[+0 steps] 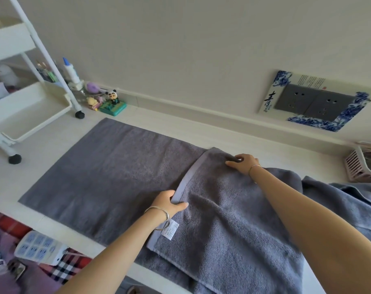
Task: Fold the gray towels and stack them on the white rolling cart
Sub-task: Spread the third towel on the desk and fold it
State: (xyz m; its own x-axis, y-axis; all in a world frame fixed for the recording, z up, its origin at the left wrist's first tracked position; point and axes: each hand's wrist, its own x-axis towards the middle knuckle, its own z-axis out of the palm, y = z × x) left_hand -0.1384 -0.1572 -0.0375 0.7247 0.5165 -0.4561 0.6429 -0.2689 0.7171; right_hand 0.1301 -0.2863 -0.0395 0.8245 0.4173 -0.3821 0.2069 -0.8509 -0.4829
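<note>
Holding a gray towel lengthwise on the white ledge, with its three-o'clock part doubled back over the flat nine-o'clock part. Gripping the banded hem of that doubled part with the left hand, thumb lying on top and fingers tucked beneath, toward the hem's six-o'clock end. Pinching the pile near the hem's twelve-o'clock corner with the right hand, fingers curling into the fabric. Working with the hands well apart, one toward each end of the hem. Showing a white care label on the hem, just at six o'clock of the left wrist. Wearing a silver bangle on the left wrist and a thin bracelet on the right.

Touching, at three o'clock, a second gray towel lying rumpled on the ledge. Sharing the ledge, at ten o'clock, with the white rolling cart, near the spread towel but apart from it. Crowding the wall at eleven o'clock, just beside the cart: a panda figurine and a white bottle with a blue tip. Facing, at two o'clock on the wall, a gray double socket in a blue-and-white frame. Catching a pink slatted basket at the three-o'clock edge. Looking down, at seven o'clock below the ledge, on a white power strip lying on plaid cloth.
</note>
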